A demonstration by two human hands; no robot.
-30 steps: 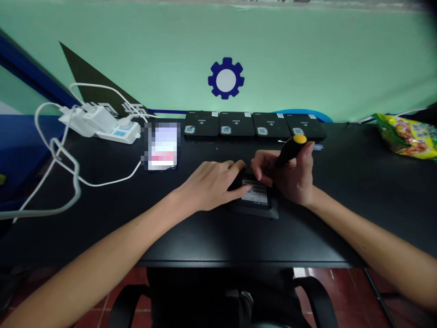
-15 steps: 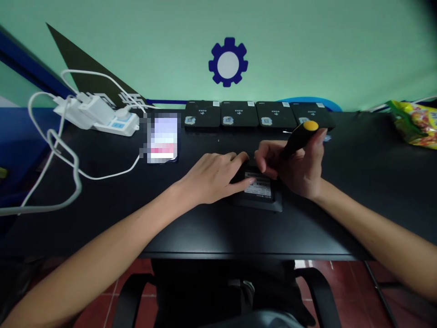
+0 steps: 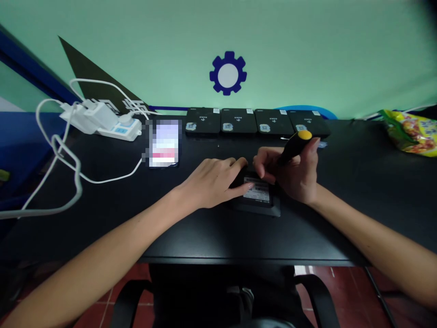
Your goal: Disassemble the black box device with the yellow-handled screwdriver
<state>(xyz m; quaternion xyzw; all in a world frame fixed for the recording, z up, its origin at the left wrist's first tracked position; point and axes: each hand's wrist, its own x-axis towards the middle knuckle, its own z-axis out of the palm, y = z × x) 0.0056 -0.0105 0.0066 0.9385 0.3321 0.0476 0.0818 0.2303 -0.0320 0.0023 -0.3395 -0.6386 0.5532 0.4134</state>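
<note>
A small black box [image 3: 258,200] with a white label lies on the black desk [image 3: 205,228] in front of me. My left hand [image 3: 211,182] rests flat on its left side, fingers stretched out over the top. Just right of it, my right hand [image 3: 293,171] is closed round a screwdriver [image 3: 293,146] with a black handle and yellow cap. The tool slants down toward the box's far edge; its tip is hidden behind my fingers.
Several matching black boxes [image 3: 256,121] line the desk's back edge. A phone [image 3: 164,143] lies left of them, cabled to a white power strip [image 3: 102,122] with loose white cords [image 3: 58,155]. A yellow snack bag [image 3: 411,136] sits far right. A chair [image 3: 221,296] shows below.
Both hands stay on the box and screwdriver. The view has shifted slightly up and then back down; nothing else has visibly moved.
</note>
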